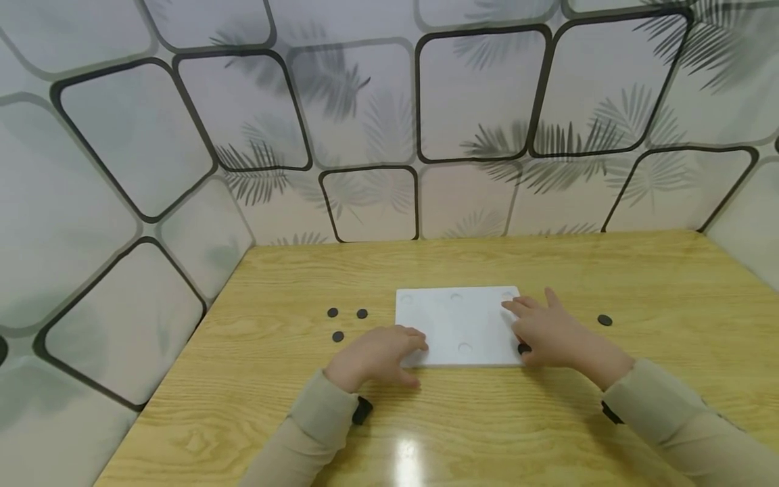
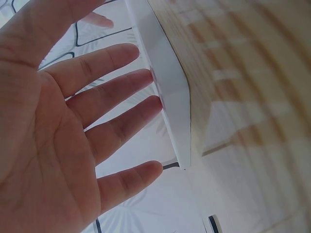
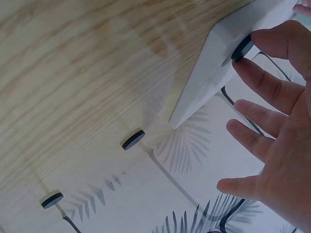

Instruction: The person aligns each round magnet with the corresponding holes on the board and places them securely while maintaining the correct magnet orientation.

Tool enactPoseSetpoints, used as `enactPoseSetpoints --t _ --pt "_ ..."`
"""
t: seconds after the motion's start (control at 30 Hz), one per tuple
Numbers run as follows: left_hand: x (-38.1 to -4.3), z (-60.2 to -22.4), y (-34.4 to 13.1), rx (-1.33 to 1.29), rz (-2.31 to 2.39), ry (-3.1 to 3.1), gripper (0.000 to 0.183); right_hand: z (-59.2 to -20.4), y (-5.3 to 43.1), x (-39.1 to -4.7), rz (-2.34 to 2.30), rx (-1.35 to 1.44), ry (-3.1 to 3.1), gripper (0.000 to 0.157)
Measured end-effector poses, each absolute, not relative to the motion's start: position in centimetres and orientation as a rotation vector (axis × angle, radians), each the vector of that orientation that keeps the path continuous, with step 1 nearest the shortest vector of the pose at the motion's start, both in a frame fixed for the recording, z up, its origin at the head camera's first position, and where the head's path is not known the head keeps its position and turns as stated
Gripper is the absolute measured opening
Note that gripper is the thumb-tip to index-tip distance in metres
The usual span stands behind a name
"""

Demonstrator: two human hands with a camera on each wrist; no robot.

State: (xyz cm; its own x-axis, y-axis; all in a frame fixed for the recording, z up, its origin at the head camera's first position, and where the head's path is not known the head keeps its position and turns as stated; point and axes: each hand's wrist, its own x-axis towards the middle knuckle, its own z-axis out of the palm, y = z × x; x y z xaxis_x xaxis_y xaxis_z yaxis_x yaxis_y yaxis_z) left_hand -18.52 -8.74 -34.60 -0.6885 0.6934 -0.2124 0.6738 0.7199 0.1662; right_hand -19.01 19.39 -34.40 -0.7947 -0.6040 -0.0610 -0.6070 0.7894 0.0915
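A white rectangular board [image 1: 459, 325] with several shallow round recesses lies flat on the table. My right hand [image 1: 550, 335] is over its right end and pinches a small black disc [image 3: 243, 47] between thumb and index finger, close to the board's surface. The other fingers of that hand are spread. At the board's left end, my left hand [image 1: 383, 352] touches it with fairly straight, spread fingers; in the left wrist view, fingertips [image 2: 154, 103] meet the board's edge. Nothing is held in the left palm.
Left of the board, a black disc [image 1: 333, 312], another disc [image 1: 362, 314] and a nearer disc [image 1: 337, 336] lie on the wooden table [image 1: 292, 412]. One more disc [image 1: 604, 320] lies to the right. A patterned wall [image 1: 468, 196] borders the table's far side.
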Motion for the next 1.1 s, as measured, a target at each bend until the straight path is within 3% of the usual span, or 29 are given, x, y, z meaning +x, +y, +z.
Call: enactPoseSetpoints --t 1.1 --pt "-18.56 -34.46 -8.74 1.103 0.098 2.660 0.053 -33.83 18.99 -18.42 0.201 -0.877 2.970 0.029"
